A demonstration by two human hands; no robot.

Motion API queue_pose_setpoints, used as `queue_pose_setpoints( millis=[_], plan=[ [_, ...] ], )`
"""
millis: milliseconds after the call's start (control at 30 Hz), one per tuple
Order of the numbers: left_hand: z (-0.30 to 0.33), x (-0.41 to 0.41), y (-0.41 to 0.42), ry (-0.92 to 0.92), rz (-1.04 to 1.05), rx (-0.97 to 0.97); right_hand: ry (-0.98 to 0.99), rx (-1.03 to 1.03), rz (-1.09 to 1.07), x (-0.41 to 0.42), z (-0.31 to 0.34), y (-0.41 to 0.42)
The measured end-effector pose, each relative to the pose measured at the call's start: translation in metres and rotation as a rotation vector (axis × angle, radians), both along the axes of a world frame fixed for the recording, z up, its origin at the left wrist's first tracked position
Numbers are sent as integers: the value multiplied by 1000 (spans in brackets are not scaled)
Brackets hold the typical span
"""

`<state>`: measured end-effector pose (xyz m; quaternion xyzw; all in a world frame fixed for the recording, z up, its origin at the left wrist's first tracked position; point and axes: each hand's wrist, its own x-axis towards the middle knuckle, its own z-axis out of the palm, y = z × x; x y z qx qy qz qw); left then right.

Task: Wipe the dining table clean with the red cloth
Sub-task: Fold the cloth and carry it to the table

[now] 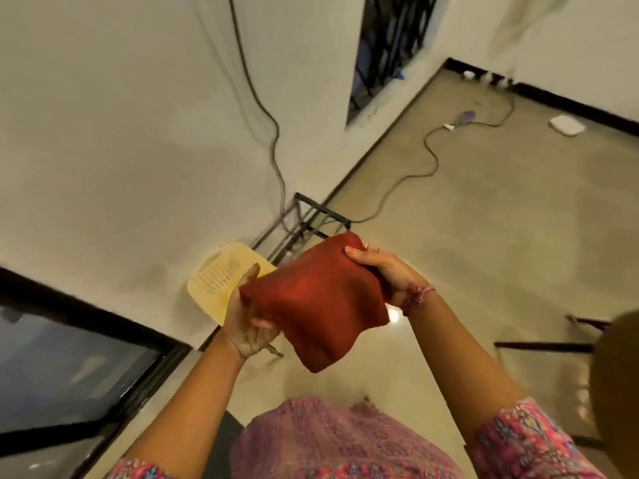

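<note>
The folded red cloth (318,299) is held up in the air in front of me, at mid-frame. My left hand (247,316) grips its lower left edge, thumb on top and fingers curled beneath. My right hand (383,271) holds the upper right corner, thumb pressed on the cloth's top face. A glass table top with a black frame (79,368) shows at the lower left, below and left of my hands.
A cream plastic chair (221,281) stands behind my left hand by the wall. A black metal stand (311,219) and trailing cables (408,181) lie on the floor beyond. A brown rounded object (615,382) sits at the right edge. A white device (567,125) lies on the far floor.
</note>
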<state>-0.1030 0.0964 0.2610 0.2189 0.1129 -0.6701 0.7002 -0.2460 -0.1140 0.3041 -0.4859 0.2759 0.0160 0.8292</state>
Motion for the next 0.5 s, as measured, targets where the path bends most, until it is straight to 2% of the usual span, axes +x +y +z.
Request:
queue_pose_setpoints(
  millis=[67,167,267,333,433,500],
  plan=[
    [-7,-22,-15,-70,-68,54,25,-1,-174,-43,-1,-6],
    [-17,-59,-41,-216,-287,98,61,-5,-458,-111,-7,-8],
    [-11,-102,-71,-568,-619,174,85,-34,-667,-186,-18,1],
    [-5,-134,-86,-827,-752,155,115,-56,-784,-236,-25,13],
    [6,-196,-103,-1140,-822,116,143,-105,-954,-315,-33,45],
    [13,-213,-107,-1279,-779,105,168,-144,-1010,-337,-38,62]
  ],
)
